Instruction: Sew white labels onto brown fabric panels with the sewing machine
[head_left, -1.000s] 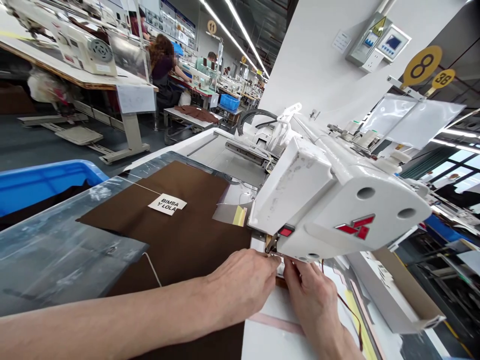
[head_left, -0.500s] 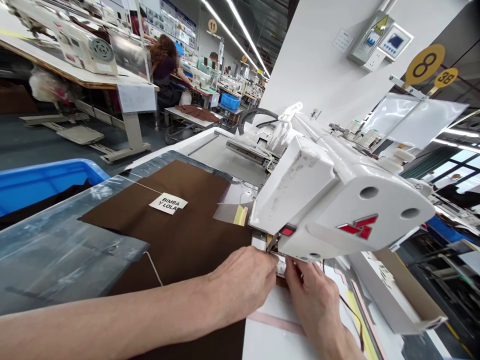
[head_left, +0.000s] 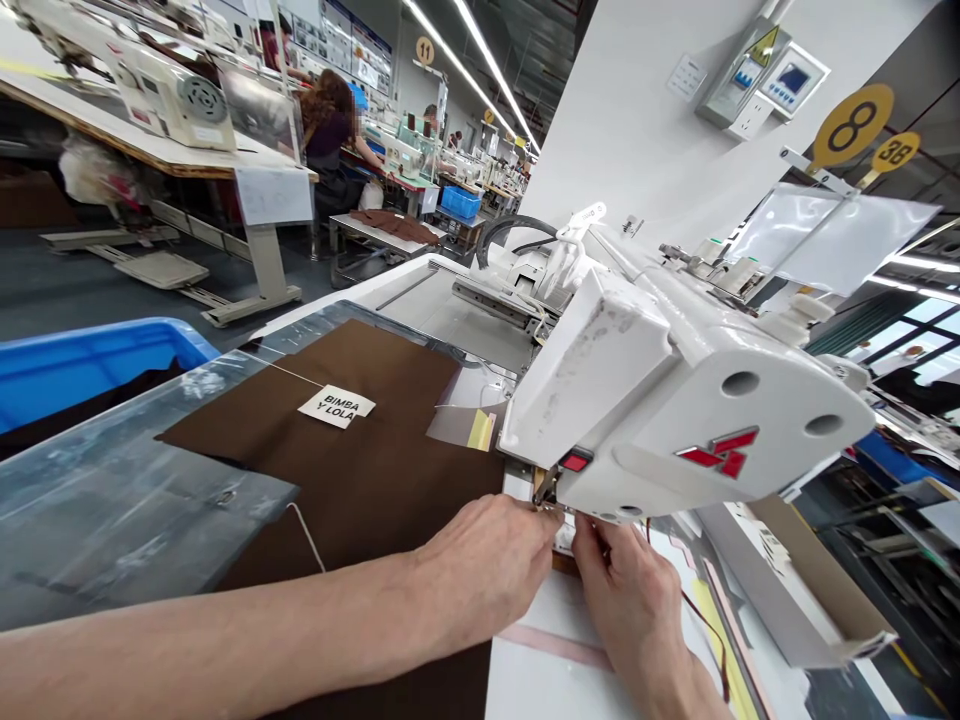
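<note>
My left hand [head_left: 491, 560] is closed beside the needle area of a white sewing machine [head_left: 660, 400], its fingertips hidden under the machine head. Close on its right, my right hand [head_left: 630, 580] has thumb and finger pinched below the head; what lies between them cannot be made out. A small white piece [head_left: 564, 535] shows between the two hands. Brown fabric [head_left: 390, 480] lies flat to the left and passes under my left forearm. On the fabric rests a white label [head_left: 337, 406] printed "BIMBA Y LOLA". A thin dark brown cord [head_left: 709, 630] trails behind my right hand.
An open cardboard box [head_left: 795, 590] with white labels stands at the right. Left of the table is a blue bin [head_left: 105, 350] with dark cloth. A yellow strip [head_left: 480, 430] lies by the machine. A co-worker [head_left: 330, 130] sits at a station further back.
Both hands stay at the needle area. My left fingertips have shifted very slightly to the right; the fabric and label lie as before.
</note>
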